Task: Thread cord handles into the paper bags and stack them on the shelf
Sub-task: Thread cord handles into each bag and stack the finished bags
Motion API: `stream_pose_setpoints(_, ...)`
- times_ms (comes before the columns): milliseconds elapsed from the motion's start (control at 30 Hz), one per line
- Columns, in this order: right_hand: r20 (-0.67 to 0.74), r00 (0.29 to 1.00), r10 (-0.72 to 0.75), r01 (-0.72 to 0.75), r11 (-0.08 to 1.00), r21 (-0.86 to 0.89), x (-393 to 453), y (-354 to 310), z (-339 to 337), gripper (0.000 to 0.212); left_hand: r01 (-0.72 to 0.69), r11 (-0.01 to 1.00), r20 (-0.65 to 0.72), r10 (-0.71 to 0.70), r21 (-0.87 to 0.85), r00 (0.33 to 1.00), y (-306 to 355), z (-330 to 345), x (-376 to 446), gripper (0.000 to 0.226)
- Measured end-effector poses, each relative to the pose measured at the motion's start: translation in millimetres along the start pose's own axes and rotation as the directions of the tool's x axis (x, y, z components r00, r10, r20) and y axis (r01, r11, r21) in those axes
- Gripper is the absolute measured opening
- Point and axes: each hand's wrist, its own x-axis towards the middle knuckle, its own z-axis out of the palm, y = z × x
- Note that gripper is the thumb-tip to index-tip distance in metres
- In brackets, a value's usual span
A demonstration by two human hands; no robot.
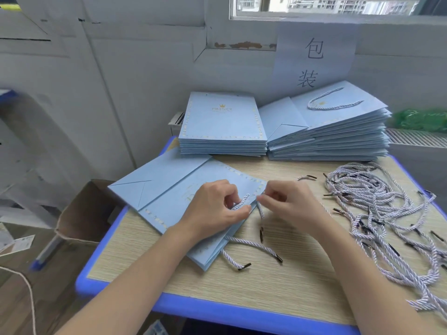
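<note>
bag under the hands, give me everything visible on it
The bag is pale blue paper, folded flat, lying askew on the table near its left edge, bottom fold toward the far left. A dashed cream border and faint gold print mark its face. The left hand rests on it and pinches a white twisted cord at its mouth; the right hand pinches the cord beside it. Two more black-tipped cord ends trail from the near edge.

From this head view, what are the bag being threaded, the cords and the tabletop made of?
Flat bag: matte light-blue paper, going by its sharp creases. Loose cords: twisted white textile rope, dark tips, plastic or metal, can't tell. Tabletop: pale wood-grain surface, probably laminate, with a blue edge.
</note>
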Motion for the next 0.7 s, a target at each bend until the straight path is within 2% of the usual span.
stream_pose_setpoints(67, 0.093, 0.994, -0.049, 0.053, 0.998, -0.036, -2.0, -3.1, 15.1, 0.025, -0.022, 0.999, -0.011, 0.022, -0.026, 1.000, -0.4, 1.1, -0.3, 0.024)
stream_pose_setpoints(167, 0.084, 0.996, -0.029, 0.038, 0.993, -0.111, -6.1, -2.9, 23.7, 0.019, -0.028, 0.998, -0.052, 0.025, -0.053, 0.998, -2.2, 1.8, -2.3, 0.022)
stream_pose_setpoints(267, 0.046, 0.999, 0.008, 0.000, 0.983, -0.186, -13.0, -10.4, 24.1, 0.032, -0.043, 0.997, -0.075, 0.039, -0.066, 0.996, 6.7, -1.0, -3.5, 0.022)
stream_pose_setpoints(367, -0.062, 0.989, 0.132, -0.145, 0.936, -0.319, -17.0, -29.1, 16.7, 0.049, -0.081, 0.994, -0.128, 0.072, -0.068, 0.989, 33.3, -17.1, 1.9, 0.023)
stream_pose_setpoints(433, -0.128, 0.971, 0.204, -0.227, 0.952, -0.206, -17.1, -44.9, -1.8, 0.048, -0.094, 0.991, -0.217, 0.072, -0.092, 0.973, 54.6, -33.8, 10.4, 0.023)
stream_pose_setpoints(500, -0.126, 0.953, 0.276, -0.274, 0.961, 0.030, -13.0, -62.6, -27.1, 0.044, -0.078, 0.986, -0.309, 0.030, -0.146, 0.951, 73.0, -50.8, 20.9, 0.026)
stream_pose_setpoints(600, -0.058, 0.918, 0.392, -0.362, 0.889, 0.280, -3.7, -96.9, -61.9, 0.038, -0.046, 0.943, -0.356, -0.080, -0.331, 0.931, 96.2, -71.2, 35.4, 0.029)
stream_pose_setpoints(700, 0.037, 0.928, 0.372, -0.339, 0.794, 0.504, 8.8, -128.6, -89.1, 0.029, -0.079, 0.860, -0.365, -0.129, -0.504, 0.922, 121.1, -87.6, 46.8, 0.030)
